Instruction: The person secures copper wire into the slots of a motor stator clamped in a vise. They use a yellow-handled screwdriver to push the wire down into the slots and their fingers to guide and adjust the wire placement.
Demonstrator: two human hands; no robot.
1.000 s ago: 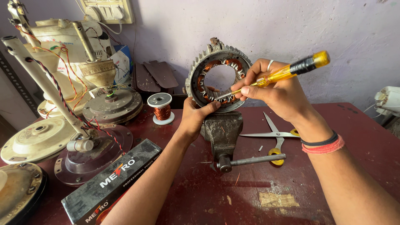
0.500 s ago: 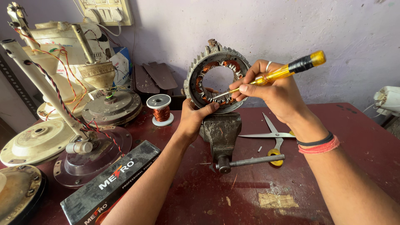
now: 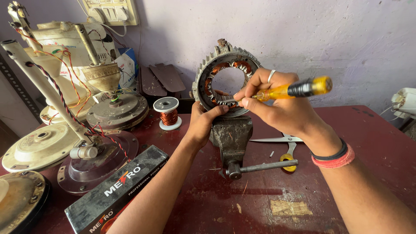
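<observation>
Gripping the yellow-handled screwdriver (image 3: 289, 89) in our right hand (image 3: 277, 104), fingers closed round its shaft, we are pressing its tip into the inner slots of the stator ring (image 3: 226, 80), which is standing upright in the small bench vise (image 3: 232, 136) on the dark red table (image 3: 372, 143). Our left hand (image 3: 203, 121) is curled round the ring's lower left rim, thumb across its face, steadying it. We are judging that the tip could slip off the slot and gouge the copper windings, or jab the left thumb just beside it, since the blade is working so near both. Compared with half a second ago, we are keeping much the same grip, the handle dipping slightly. Scissors (image 3: 281, 141) are lying behind the vise, a copper wire spool (image 3: 167, 113) to its left, a black tool box (image 3: 119, 188) nearer us.
</observation>
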